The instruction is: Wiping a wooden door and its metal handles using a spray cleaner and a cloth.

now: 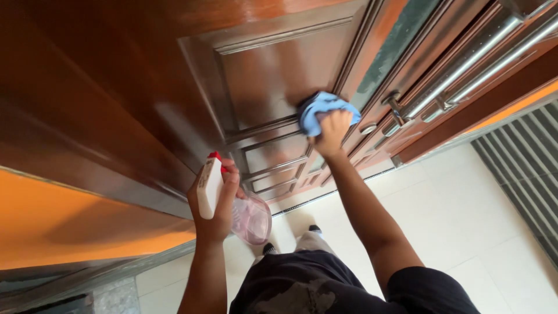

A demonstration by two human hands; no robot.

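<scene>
Wiping goes best if we keep the right hand (332, 131) flat on that blue cloth (321, 110), which it has bunched and pressed against the raised panel of the wooden door (261, 75), just left of the metal handle (465, 67). We'd work along the grooves, since dust probably hides there. Left hand (216, 203) has its grip wrapped tight around the spray bottle (232, 203), held low and clear of the door, nozzle up, above the tiled floor (465, 221).
</scene>
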